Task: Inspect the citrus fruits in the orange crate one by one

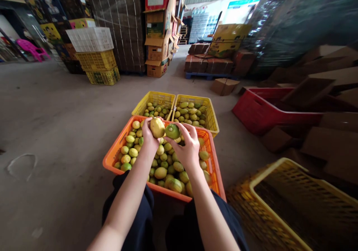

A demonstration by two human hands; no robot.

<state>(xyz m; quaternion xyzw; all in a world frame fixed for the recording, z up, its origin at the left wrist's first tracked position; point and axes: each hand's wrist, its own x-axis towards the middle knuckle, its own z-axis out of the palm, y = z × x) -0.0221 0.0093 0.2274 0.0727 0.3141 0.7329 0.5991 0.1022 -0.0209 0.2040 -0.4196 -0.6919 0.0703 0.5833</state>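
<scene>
Forearms [127, 195]: spanning the orange crate [214, 157].
Left hand [150, 134]: grasping a yellow fruit [157, 127].
Right hand [189, 144]: pinching a green fruit [172, 131] alongside.
Orange crate: sitting beneath both hands, holding loose fruits [160, 173].
Yellow crates [212, 117]: standing beyond the hands, already holding some.
Progress: looking midway to me; this pair isn't being set down yet, plenty is remaining beneath.
</scene>
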